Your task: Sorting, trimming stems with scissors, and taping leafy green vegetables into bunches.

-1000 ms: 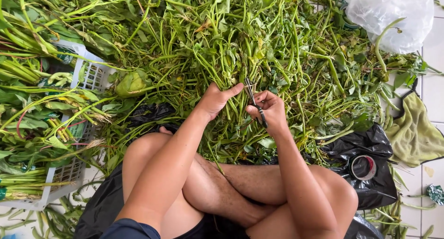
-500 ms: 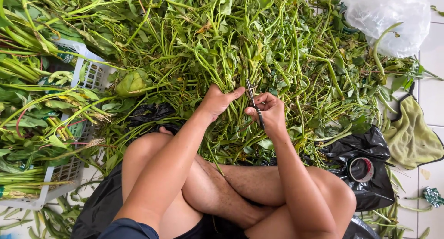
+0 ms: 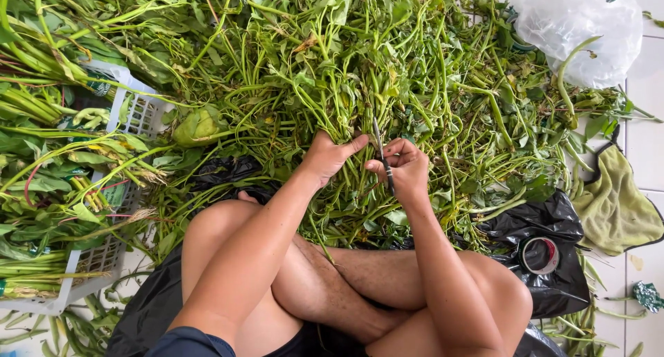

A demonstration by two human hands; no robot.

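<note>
Left hand (image 3: 328, 156) clamped the bunch of green stems (image 3: 339, 115) atop the floor pile, right hand (image 3: 404, 167) gripped a small knife (image 3: 382, 156) beside it; best kept the bunch tight, blade clear of fingers.

White tiled floor (image 3: 647, 87), daylight even; black plastic sheet (image 3: 553, 222) spread on it.

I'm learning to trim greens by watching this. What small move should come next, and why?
Probably draw the small knife across the stems: the left hand already bunches them, and the right hand holds the blade upright beside them.
</note>
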